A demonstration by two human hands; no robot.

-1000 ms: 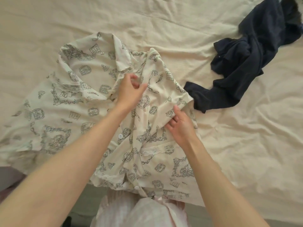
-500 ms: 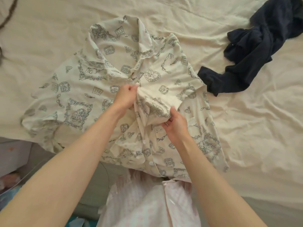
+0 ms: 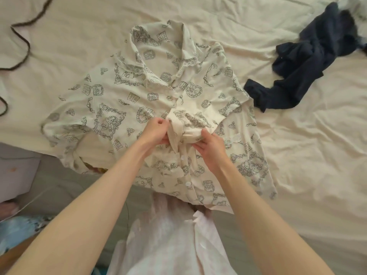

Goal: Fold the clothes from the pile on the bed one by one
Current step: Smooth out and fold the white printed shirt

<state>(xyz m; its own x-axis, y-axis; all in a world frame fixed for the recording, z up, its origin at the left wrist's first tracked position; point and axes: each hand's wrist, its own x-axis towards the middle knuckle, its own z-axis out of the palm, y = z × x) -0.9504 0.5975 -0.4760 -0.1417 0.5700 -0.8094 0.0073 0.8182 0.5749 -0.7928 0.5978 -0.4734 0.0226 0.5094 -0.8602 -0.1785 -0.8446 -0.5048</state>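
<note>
two hands [image 3: 154, 132] [image 3: 210, 145] pinch one shirt [image 3: 123, 100].

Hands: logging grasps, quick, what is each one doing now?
Left hand: pinching the cream printed button-up shirt placket.
Right hand: gripping the same shirt's bunched front.

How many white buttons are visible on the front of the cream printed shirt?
3: one button below the collar, one just below the hands, one near the hem. The gripped fabric may hide others.

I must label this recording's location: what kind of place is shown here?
Probably a bedroom at home: a bed with a wrinkled cream sheet, a printed shirt spread on it, and dark clothes lying nearby.
</note>
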